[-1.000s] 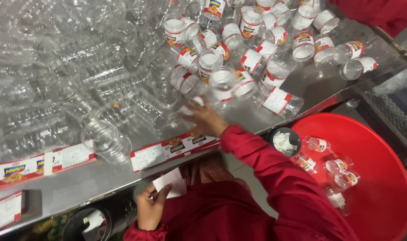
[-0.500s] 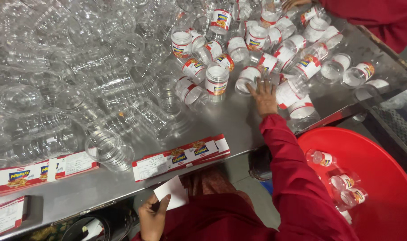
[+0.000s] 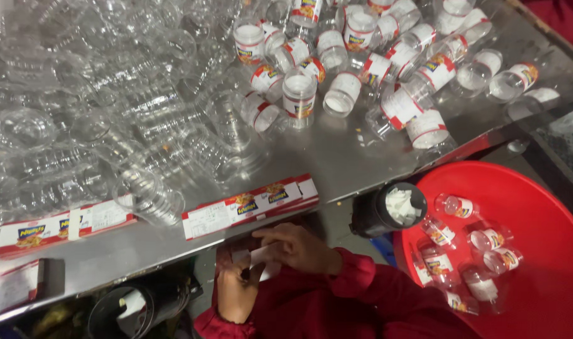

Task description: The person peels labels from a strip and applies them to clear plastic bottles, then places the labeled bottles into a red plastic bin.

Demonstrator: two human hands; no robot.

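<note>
Both hands work just below the worktop's [image 3: 336, 157] near edge. The left hand [image 3: 236, 292] pinches a white label strip [image 3: 261, 256] in a closed grip, and the right hand's [image 3: 299, 248] fingers close on the same strip from above. By the look of it, a label is being peeled ready for sticking. The next move would need a bare clear jar [image 3: 149, 196] from the near edge, beside the label stack [image 3: 252, 202]. Labelled jars [image 3: 299, 94] crowd the far right corner.
</note>
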